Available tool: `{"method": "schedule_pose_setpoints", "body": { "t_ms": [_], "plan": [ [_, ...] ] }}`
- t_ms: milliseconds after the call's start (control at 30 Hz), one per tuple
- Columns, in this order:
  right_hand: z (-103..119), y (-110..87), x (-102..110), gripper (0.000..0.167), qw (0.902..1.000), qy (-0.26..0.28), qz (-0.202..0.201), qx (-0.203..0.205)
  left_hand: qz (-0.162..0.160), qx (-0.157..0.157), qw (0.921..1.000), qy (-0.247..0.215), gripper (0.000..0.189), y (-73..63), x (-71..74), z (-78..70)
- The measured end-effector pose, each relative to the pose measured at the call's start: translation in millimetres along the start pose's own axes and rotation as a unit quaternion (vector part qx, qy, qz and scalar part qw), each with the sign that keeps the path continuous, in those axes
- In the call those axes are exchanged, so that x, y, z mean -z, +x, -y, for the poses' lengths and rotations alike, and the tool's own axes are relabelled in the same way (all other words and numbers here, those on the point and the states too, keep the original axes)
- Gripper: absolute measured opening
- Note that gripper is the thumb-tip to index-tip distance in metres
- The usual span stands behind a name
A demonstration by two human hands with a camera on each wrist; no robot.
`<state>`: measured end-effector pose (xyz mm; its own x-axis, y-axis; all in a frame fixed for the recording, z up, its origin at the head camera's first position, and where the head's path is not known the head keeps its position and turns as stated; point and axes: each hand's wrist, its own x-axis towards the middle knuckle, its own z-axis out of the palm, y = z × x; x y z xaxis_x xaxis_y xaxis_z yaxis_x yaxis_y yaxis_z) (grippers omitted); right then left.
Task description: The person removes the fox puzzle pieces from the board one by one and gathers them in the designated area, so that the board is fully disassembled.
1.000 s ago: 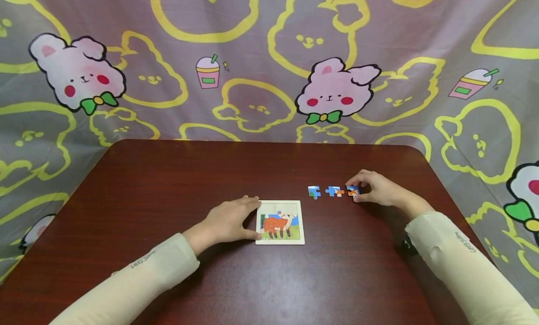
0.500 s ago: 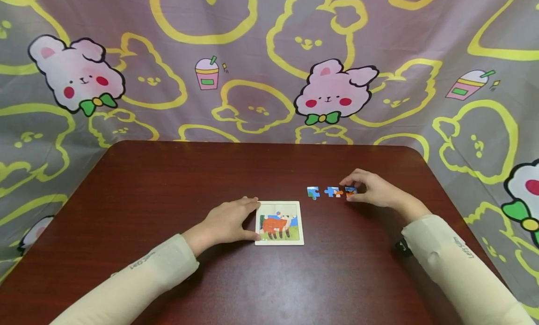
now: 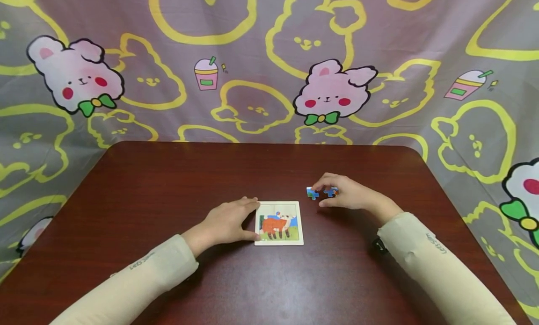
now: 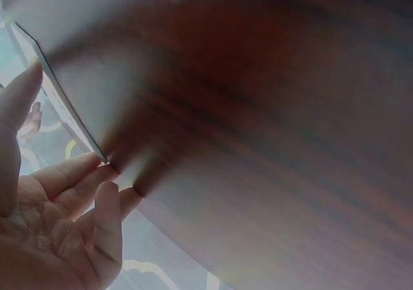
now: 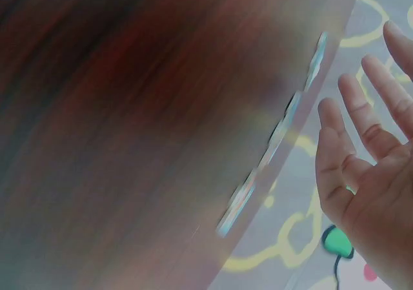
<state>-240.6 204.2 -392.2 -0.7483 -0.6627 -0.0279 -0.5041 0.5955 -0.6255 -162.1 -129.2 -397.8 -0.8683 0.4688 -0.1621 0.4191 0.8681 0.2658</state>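
Observation:
A square picture puzzle in a pale frame (image 3: pixel 279 223) lies on the table, showing a red-and-white animal. My left hand (image 3: pixel 227 220) rests at its left side, thumb and fingertips touching the frame near two corners. In the left wrist view the left hand (image 4: pixel 64 225) has its thumb and forefingers extended along the frame's edge. Above loose jigsaw pieces, my right hand (image 3: pixel 347 192) hovers with thumb and fingers apart. One blue-green piece (image 3: pixel 312 192) and a blue piece (image 3: pixel 331 192) show beside it. The right wrist view has a third piece (image 5: pixel 237 203), apart from the right hand (image 5: pixel 368 154).
The dark reddish-brown table (image 3: pixel 202 175) stands against a cartoon-patterned curtain (image 3: pixel 252 49). Its rounded far edge meets the curtain. A dark band (image 3: pixel 380 244) shows under the right cuff.
My right hand has moved left from the rightmost piece to above the middle pieces, now hiding the rightmost one in the head view. The left hand and framed puzzle stay in place.

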Motion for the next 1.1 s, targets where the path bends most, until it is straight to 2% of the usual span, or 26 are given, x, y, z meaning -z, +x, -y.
{"method": "schedule_pose_setpoints", "body": {
  "t_ms": [300, 500, 733, 833, 967, 1100],
  "plan": [
    [31.4, 23.7, -26.2, 0.035, 0.9959, 0.022, 0.059, 0.065, -0.006, -0.002, 1.0000, -0.002, 0.085, 0.1, -3.9, 0.9],
    [45.7, 35.9, -40.4, 0.032, 0.9895, 0.011, 0.096, 0.108, -0.008, -0.001, 1.0000, 0.000, 0.085, 1.0, -5.6, 1.8],
    [57.6, 50.9, -50.4, 0.029, 0.9844, 0.010, 0.128, 0.121, -0.008, -0.003, 1.0000, -0.001, 0.084, 1.5, -3.5, 2.5],
    [62.3, 55.0, -53.5, 0.028, 0.9837, 0.016, 0.143, 0.108, -0.011, -0.006, 0.9999, -0.001, 0.084, 1.9, -3.0, 2.1],
    [68.1, 57.2, -58.0, 0.026, 0.9852, -0.019, 0.149, 0.083, -0.011, -0.006, 0.9999, -0.003, 0.084, 2.6, -2.4, 0.1],
    [71.1, 60.0, -61.8, 0.023, 0.9860, -0.066, 0.137, 0.069, -0.010, -0.004, 0.9999, -0.004, 0.084, 3.0, -1.7, -1.0]
  ]
}}
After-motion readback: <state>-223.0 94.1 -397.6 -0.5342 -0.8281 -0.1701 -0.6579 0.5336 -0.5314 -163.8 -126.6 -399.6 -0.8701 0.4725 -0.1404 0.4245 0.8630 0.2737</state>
